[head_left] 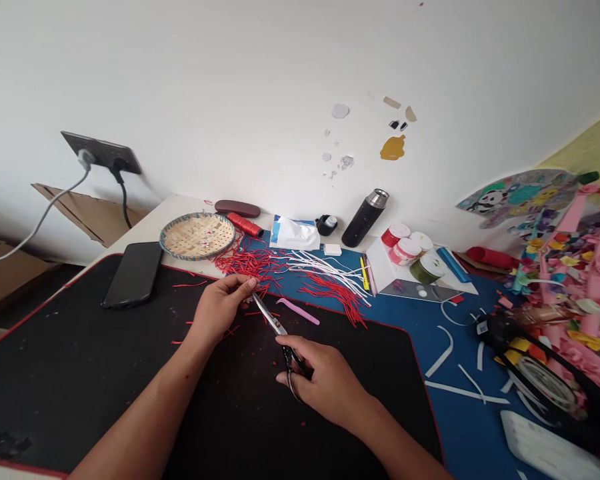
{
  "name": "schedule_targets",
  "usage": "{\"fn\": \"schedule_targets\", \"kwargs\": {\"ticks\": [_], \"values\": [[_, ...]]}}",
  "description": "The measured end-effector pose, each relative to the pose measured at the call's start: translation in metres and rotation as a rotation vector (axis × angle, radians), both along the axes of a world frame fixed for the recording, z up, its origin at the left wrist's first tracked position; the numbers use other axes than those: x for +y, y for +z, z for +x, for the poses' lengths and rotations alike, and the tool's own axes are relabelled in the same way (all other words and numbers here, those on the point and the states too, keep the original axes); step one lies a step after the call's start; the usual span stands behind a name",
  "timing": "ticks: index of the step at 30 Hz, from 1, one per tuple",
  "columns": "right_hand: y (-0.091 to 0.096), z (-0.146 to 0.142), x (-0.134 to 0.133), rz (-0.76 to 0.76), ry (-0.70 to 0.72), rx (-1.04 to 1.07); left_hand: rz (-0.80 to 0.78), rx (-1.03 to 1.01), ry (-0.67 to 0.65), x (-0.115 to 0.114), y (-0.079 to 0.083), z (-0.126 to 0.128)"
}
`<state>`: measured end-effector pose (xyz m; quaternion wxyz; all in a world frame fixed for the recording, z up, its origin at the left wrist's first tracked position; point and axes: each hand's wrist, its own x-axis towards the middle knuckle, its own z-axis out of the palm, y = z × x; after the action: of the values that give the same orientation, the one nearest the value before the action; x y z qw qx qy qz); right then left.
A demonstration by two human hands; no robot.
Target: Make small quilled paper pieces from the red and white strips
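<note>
My right hand [325, 380] grips a pair of scissors [276, 325] by its dark handles, over the black mat [380, 373]. The silver blades look nearly closed and point up and left toward my left hand [223, 303]. Thumb and forefinger of that hand are pinched together right at the blade tips. Whatever lies between them is too small and hidden to name. Just right of the blades lies a pair of pink tweezers [299, 311]. Behind my left hand spreads a heap of short red cords [250, 262], and a few red bits lie on the mat near my wrist.
White cords [325, 265] and a red bundle [337, 297] lie behind the tweezers. At the left are a phone [133, 275] and a woven basket [197, 237]. A black flask [365, 219], thread spools [407, 247], paper strips [465, 390] and pink paper flowers [587, 300] occupy the right.
</note>
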<state>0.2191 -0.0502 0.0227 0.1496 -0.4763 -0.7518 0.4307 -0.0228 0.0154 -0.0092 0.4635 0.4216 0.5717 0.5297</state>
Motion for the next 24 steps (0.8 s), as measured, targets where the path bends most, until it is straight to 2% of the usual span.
{"fn": "schedule_targets", "kwargs": {"ticks": [12, 24], "values": [[-0.0022, 0.0024, -0.0025, -0.002, 0.024, -0.034, -0.01, 0.052, -0.002, 0.0012, -0.0067, 0.0013], [-0.0031, -0.0001, -0.0035, 0.071, 0.051, -0.057, -0.024, -0.042, -0.063, 0.0004, 0.0002, 0.0057]]}}
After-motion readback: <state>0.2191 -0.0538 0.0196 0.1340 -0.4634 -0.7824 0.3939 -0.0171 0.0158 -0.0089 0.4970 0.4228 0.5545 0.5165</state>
